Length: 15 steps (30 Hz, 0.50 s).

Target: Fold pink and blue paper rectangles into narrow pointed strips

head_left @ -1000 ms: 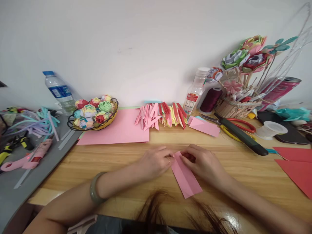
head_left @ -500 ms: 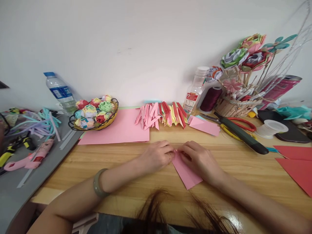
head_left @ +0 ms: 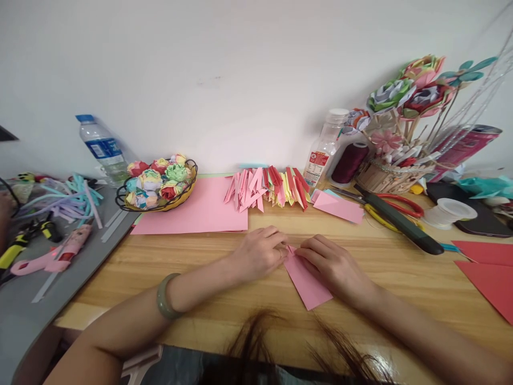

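Left hand [head_left: 260, 254]: its grip pinches the pink paper [head_left: 307, 285] at the far end.
Right hand [head_left: 326, 262]: fingers touch this same end; the thumb is covered, so I cannot tell if it pinches.
Pink paper: on the counter [head_left: 200, 321], between both hands; could crease crookedly if they press unequally.
Red sheets [head_left: 487, 283]: cut off at right.

The left hand [head_left: 258, 252] wears a thin ring [head_left: 281, 255], its forearm [head_left: 206, 285] a grey-green bangle [head_left: 162, 298]; clothing [head_left: 176, 366] is dark.
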### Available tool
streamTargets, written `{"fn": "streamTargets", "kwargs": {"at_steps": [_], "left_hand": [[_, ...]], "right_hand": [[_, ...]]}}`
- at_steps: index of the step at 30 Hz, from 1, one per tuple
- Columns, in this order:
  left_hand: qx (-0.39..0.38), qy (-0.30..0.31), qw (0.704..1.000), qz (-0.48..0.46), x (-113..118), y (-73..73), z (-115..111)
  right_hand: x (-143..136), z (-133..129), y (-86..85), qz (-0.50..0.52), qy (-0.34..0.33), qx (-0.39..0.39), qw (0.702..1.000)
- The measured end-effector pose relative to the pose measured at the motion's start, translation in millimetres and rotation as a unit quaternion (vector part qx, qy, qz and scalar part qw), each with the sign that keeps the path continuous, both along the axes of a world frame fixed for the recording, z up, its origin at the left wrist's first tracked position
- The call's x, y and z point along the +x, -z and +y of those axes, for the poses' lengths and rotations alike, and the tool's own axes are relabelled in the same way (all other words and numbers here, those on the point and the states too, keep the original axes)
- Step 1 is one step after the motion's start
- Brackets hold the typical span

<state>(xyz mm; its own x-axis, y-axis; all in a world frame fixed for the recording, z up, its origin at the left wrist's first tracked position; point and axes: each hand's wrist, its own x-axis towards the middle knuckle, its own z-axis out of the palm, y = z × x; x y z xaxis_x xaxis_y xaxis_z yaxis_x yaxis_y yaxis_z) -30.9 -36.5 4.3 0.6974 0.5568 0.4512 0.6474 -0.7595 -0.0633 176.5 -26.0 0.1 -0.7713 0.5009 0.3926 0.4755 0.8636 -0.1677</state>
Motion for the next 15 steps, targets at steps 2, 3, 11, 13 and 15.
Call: {"fn": "streamTargets", "kwargs": {"at_steps": [2,3,11,13,15], "left_hand": [[-0.005,0.013,1.000,0.003,0,1.5,1],[-0.009,0.023,1.000,0.005,0,2.9,1],[0.037,0.068,0.996,0.042,-4,11.1,5],[0.048,0.072,0.995,0.047,-5,8.7,5],[0.051,0.073,0.995,0.043,-5,6.3,4]], "right_hand": [[0,0,-0.1,0.001,-0.006,0.001,1.000],[0,1,-0.1,-0.001,-0.007,0.002,1.000],[1,1,1.1,-0.021,-0.002,0.008,1.000],[1,0,1.1,-0.022,0.000,0.008,1.000],[1,0,1.3,-0.023,0.002,0.007,1.000]]}}
